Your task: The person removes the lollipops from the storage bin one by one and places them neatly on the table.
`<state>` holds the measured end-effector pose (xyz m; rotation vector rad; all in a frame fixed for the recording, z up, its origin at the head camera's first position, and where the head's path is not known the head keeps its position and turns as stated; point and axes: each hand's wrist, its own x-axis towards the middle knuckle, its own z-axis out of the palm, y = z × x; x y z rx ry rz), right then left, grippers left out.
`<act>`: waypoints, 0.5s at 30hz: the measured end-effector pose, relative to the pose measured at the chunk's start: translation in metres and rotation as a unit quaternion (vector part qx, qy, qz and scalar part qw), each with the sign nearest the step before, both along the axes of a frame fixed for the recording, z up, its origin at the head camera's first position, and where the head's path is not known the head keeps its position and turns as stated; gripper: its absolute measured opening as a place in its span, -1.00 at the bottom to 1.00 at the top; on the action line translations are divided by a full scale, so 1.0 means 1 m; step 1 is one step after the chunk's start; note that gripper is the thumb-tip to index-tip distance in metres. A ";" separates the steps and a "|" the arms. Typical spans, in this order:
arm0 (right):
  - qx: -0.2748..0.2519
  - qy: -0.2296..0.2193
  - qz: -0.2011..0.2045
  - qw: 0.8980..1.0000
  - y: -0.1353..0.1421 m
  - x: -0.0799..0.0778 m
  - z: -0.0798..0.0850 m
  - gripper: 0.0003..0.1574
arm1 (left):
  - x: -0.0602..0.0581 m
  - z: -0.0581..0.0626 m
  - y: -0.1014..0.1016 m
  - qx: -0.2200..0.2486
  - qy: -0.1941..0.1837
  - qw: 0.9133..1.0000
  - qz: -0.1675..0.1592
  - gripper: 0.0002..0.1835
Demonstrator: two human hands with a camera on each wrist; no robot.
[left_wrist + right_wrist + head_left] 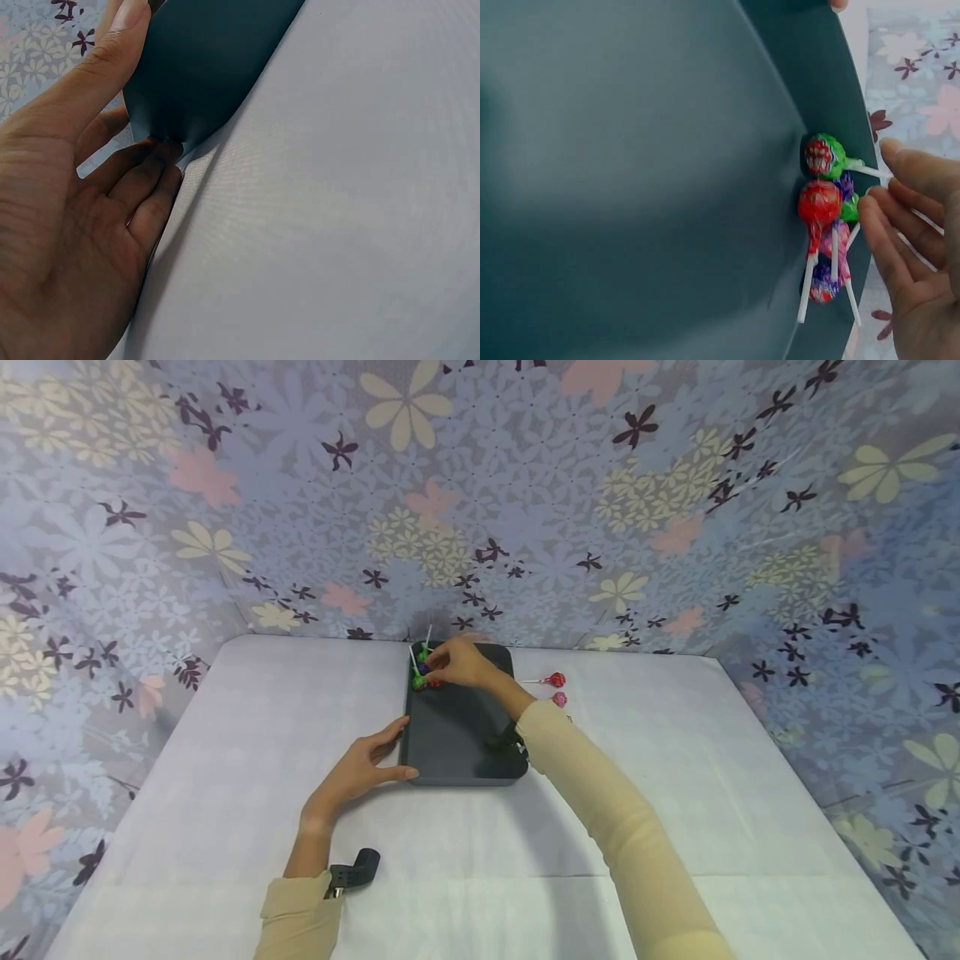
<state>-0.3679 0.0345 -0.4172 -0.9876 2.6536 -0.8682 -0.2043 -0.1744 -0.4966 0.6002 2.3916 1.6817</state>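
A dark grey rectangular tray lies on the white-covered table. My left hand holds its near left corner, thumb at the rim and fingers against the outer wall, as the left wrist view shows. Over the tray's far left corner is my right hand, beside a cluster of wrapped lollipops. In the right wrist view a green lollipop and a red lollipop lie there, with pink and blue ones below. The green one's stick points between my thumb and loosely bent fingers, which stand apart from each other.
Right of the tray, a red lollipop and a pink lollipop lie on the table. My right forearm partly covers that side. Flower-patterned cloth rises behind the table. A black wrist device sits on my left wrist.
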 end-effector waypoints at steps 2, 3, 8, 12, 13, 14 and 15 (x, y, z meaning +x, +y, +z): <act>0.008 0.004 -0.010 1.000 -0.004 -0.001 -0.002 -0.58 | 0.000 0.000 0.001 -0.001 -0.002 1.000 -0.001 -0.03; 0.011 0.004 -0.015 1.000 -0.006 -0.002 -0.003 -0.58 | -0.001 0.000 0.001 -0.002 -0.005 1.000 0.000 -0.03; 0.029 -0.005 -0.048 0.998 -0.014 -0.004 -0.005 -0.56 | -0.001 0.000 0.002 -0.007 -0.009 1.000 0.003 -0.03; 0.041 -0.003 -0.062 0.997 -0.022 -0.005 -0.006 -0.56 | -0.001 0.000 0.001 -0.007 -0.009 1.000 0.007 -0.05; 0.043 0.001 -0.065 0.997 -0.024 -0.005 -0.005 -0.56 | -0.002 0.000 0.001 -0.007 -0.009 1.000 0.007 -0.05; 0.050 0.009 -0.063 0.997 -0.026 -0.005 -0.006 -0.61 | -0.002 0.000 0.001 -0.008 -0.009 1.000 0.009 -0.05; 0.057 0.012 -0.060 0.997 -0.028 -0.005 -0.006 -0.69 | -0.002 0.000 0.000 -0.008 -0.009 1.000 0.010 -0.05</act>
